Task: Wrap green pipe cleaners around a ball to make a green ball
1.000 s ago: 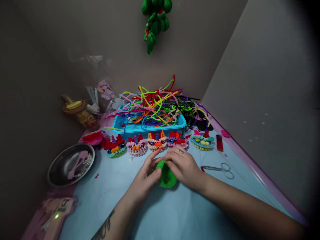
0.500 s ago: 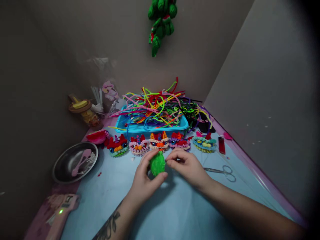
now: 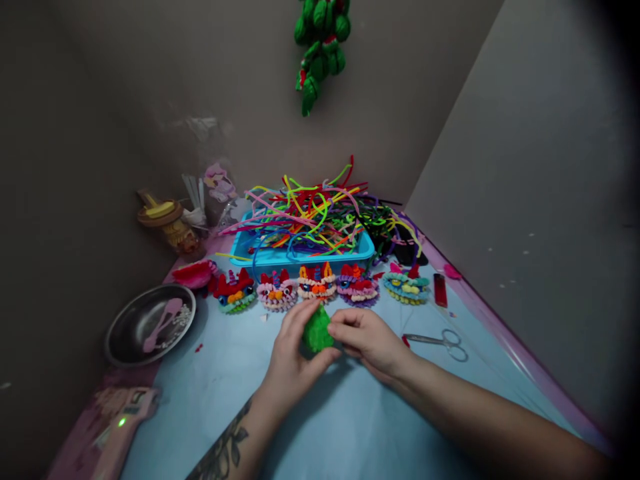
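Observation:
My left hand [image 3: 295,357] holds a bright green, fuzzy pipe-cleaner piece [image 3: 316,330], fingers behind it and thumb along its lower edge. Meeting its right edge are the pinched thumb and fingertips of my right hand [image 3: 367,340]; the exact grip is partly hidden. Just beyond my hands, several colourful pipe-cleaner lion heads stand in a row, among them an orange and peach one [image 3: 317,283] and a blue and yellow one [image 3: 406,285]. Scissors [image 3: 437,340] lie right of my right hand, a small red bit by their tip.
A blue tray [image 3: 300,261] heaped with loose pipe cleaners [image 3: 310,213] stands at the back. On the left are a metal bowl [image 3: 125,340] with a pink tool and white beads, and a pink device [image 3: 125,427] with a green light. A red lighter [image 3: 440,291] lies right.
My right fingertips have come left onto the edge of the green piece, from slightly apart. The green piece has turned a little in my left hand.

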Demonstrator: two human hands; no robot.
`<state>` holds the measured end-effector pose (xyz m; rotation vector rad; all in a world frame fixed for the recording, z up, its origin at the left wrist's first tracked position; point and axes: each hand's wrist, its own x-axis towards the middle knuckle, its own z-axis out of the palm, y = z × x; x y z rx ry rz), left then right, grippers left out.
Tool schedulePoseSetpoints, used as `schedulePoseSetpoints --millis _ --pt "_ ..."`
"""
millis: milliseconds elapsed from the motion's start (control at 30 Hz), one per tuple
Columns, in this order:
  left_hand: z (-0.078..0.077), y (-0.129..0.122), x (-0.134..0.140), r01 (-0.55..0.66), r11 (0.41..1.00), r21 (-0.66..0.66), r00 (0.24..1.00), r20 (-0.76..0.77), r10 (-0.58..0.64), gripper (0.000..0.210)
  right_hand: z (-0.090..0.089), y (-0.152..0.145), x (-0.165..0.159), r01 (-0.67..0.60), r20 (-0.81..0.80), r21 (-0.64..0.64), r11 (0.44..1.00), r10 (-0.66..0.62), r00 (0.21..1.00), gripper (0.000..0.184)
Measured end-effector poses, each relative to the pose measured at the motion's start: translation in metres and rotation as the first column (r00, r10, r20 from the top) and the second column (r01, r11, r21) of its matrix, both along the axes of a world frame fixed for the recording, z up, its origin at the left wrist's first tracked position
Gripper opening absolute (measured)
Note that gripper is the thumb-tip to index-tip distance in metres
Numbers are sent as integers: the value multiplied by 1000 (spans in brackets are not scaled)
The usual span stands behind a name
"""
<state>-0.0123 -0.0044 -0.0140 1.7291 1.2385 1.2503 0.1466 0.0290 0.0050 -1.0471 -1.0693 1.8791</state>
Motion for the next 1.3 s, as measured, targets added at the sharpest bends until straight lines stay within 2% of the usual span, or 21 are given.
schedulePoseSetpoints --millis 133,200,267,400,600,833,933,1067,1200,1300 --pt "0 1 1 13 986 -166 988 156 13 79 0 -1 1 42 76 115 992 -51 996 27" --pt "2 2 0 70 961 -268 965 261 2 87 1 0 2 20 97 177 984 -38 995 26" --pt "4 3 -1 88 946 -313 958 285 5 88 2 0 4 -10 107 227 974 -14 994 25" --pt "7 2 -2 3 980 -199 994 111 19 79 0 1 5 -25 47 218 976 15 999 24" --pt "0 0 -3 33 999 -34 998 -55 -35 76 -3 -1 3 9 1 145 989 -9 1000 24" --pt "-3 2 -4 41 999 11 999 -20 -41 69 1 -2 1 7 114 258 966 -38 993 25" --pt "-1 1 -2 12 998 -59 1000 22 -11 71 2 -2 2 -4 94 268 963 -22 995 23" --pt "4 0 0 -4 989 -149 999 41 11 74 3 -2 2 -16 64 212 977 3 998 22" --pt "3 0 0 -9 994 -104 1000 8 10 74 1 -2 1 -10 52 153 988 2 999 21" --pt "0 0 0 -5 999 -34 1000 -15 5 71 -1 -3 1 24 82 241 970 -46 996 16"
